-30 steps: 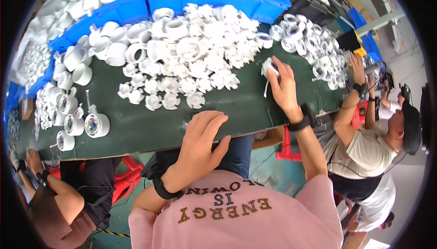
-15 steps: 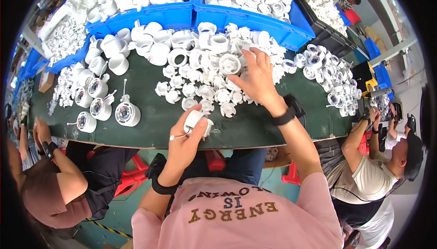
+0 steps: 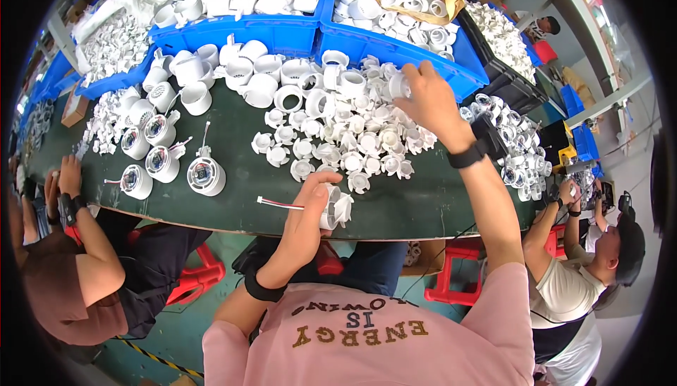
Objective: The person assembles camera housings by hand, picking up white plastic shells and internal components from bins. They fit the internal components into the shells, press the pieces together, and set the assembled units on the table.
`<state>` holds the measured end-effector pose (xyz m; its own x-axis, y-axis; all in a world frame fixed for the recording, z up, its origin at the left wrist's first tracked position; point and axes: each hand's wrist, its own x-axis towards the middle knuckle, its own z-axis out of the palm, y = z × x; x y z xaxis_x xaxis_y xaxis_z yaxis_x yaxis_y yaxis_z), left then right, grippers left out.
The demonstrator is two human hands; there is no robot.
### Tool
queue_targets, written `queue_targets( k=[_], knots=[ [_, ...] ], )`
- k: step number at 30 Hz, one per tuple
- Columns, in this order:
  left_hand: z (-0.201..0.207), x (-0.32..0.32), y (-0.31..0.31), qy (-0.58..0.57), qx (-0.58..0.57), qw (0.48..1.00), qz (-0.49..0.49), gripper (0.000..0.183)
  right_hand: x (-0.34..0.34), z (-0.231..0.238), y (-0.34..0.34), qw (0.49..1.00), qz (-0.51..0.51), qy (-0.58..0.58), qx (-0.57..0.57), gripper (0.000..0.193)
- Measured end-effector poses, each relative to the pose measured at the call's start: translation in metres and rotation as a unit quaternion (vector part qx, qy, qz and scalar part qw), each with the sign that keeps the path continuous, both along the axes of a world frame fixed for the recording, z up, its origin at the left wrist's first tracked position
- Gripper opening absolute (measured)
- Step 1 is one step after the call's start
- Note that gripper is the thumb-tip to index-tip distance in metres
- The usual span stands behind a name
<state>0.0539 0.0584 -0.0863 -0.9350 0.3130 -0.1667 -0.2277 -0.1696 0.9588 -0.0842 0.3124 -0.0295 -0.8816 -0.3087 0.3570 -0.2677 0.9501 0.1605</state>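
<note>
My left hand (image 3: 307, 211) is closed around a white cylindrical housing (image 3: 333, 210) just above the table's front edge. A thin wire lead (image 3: 278, 204) with a small white plug sticks out to its left, and the housing's right end shows white lobes. Farther out, my right hand (image 3: 431, 100) grips a round white cover (image 3: 400, 88), partly hidden by the fingers, over the right of the heap. Below it spreads a pile of small white lobed caps (image 3: 360, 139). White cup-shaped housings (image 3: 261, 90) stand left of that pile.
Blue bins (image 3: 236, 39) full of white parts line the table's back, with a black crate (image 3: 497, 62) at right. Assembled units with round lenses (image 3: 206, 174) stand left on the green table (image 3: 243, 206). Clear-lensed parts (image 3: 518, 150) are heaped right. Co-workers sit on both sides.
My right hand has moved right and away from me, shifting the round white cover with it. The left hand has turned the housing, so its wire now points left.
</note>
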Motion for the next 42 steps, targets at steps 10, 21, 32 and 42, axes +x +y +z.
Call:
queue_targets(
  k=[10, 21, 32, 42],
  knots=[
    [0.003, -0.013, 0.005, 0.066, 0.007, 0.995, 0.073, 0.039, 0.139, -0.012, -0.056, 0.78, 0.22, -0.286, -0.511, 0.057],
    [0.016, 0.007, 0.013, 0.09, -0.008, 0.996, 0.027, 0.042, 0.171, -0.025, -0.071, 0.827, 0.259, -0.1, -0.488, 0.054],
    [0.027, 0.014, 0.014, 0.145, -0.036, 0.988, 0.027, 0.044, 0.183, -0.026, -0.069, 0.814, 0.241, -0.1, -0.519, 0.061],
    [0.023, 0.028, 0.016, 0.263, -0.078, 0.959, 0.075, 0.043, 0.187, -0.023, -0.075, 0.819, 0.289, -0.138, -0.476, 0.061]
  ],
)
